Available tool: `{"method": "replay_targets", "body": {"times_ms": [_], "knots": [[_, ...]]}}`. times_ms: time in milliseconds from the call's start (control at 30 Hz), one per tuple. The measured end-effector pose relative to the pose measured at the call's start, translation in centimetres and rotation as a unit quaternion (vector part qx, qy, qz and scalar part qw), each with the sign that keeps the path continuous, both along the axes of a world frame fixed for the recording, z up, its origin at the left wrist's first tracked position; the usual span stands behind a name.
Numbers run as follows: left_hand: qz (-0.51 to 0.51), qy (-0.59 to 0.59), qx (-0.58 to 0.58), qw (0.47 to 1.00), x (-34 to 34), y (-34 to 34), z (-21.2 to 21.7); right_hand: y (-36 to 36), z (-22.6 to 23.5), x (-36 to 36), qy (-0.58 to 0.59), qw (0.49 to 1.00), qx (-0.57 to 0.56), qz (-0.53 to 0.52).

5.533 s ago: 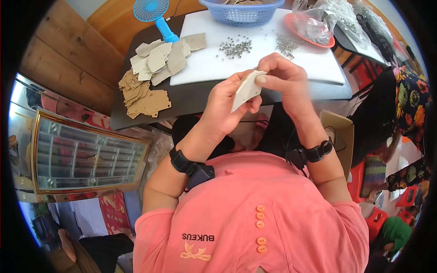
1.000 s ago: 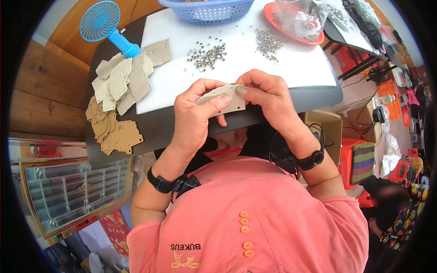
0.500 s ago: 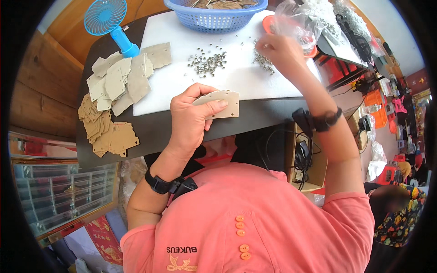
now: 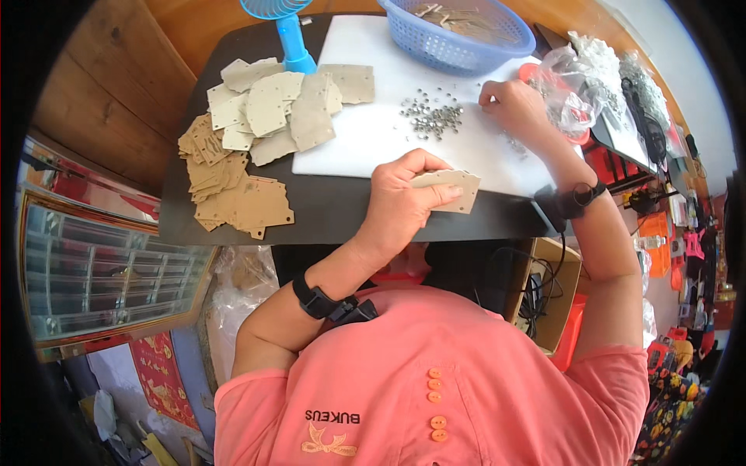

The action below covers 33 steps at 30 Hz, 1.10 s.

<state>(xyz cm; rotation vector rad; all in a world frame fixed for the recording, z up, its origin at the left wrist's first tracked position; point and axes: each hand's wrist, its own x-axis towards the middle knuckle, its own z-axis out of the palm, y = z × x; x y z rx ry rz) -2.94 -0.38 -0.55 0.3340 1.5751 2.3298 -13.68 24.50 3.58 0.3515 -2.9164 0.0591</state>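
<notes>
My left hand [image 4: 400, 203] is closed on a flat beige piece [image 4: 464, 203] with small punched holes and one curved edge. The thumb presses on its face, above the table's near edge. My right hand [image 4: 517, 110] is over the white sheet, its fingers pinched together at the right of a loose pile of small round metal studs [image 4: 432, 116]. Whatever sits between those fingertips is too small to make out. More small metal bits [image 4: 515, 144] lie below the right hand, partly hidden by it.
Left of the white sheet [image 4: 350, 151] lie overlapping pale pieces [image 4: 268, 103] and brown pieces [image 4: 247, 203]. A blue fan [image 4: 291, 39] stands behind them. At the back is a blue basket [image 4: 458, 39] with flat pieces. A red tray with clear bags [image 4: 567, 101] stands right.
The whole view has shifted, so the table appears farther right. My right hand has moved left and nearer, from the right-hand metal bits toward the stud pile. My left hand keeps its hold.
</notes>
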Motion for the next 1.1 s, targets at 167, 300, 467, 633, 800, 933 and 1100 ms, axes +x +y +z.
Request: {"method": "replay_targets", "body": {"times_ms": [167,300,467,633,800,933,1100], "knots": [[0.010,-0.002,-0.014,1.000,0.2,-0.5,0.6,-0.9,0.4,0.1,-0.001,1.000,0.020,0.008],[0.015,0.000,-0.014,1.000,0.0,-0.3,0.5,0.2,0.1,-0.4,-0.033,0.999,0.012,0.021],[0.027,-0.005,-0.008,1.000,0.0,-0.3,0.4,-1.3,1.4,2.1,-0.044,0.999,0.011,0.019],[0.030,-0.002,-0.006,1.000,0.1,-0.2,0.4,-2.7,0.1,5.9,-0.002,0.995,0.092,0.037],[0.042,0.002,0.002,0.999,0.2,0.1,0.4,-2.0,0.4,6.7,-0.018,0.999,-0.008,0.044],[0.053,0.000,0.001,0.999,0.1,0.2,0.5,-1.4,0.6,6.9,-0.041,0.995,-0.088,0.035],[0.054,0.003,0.000,0.999,0.1,0.1,0.3,-1.0,1.3,7.8,-0.107,0.977,-0.182,-0.015]]}}
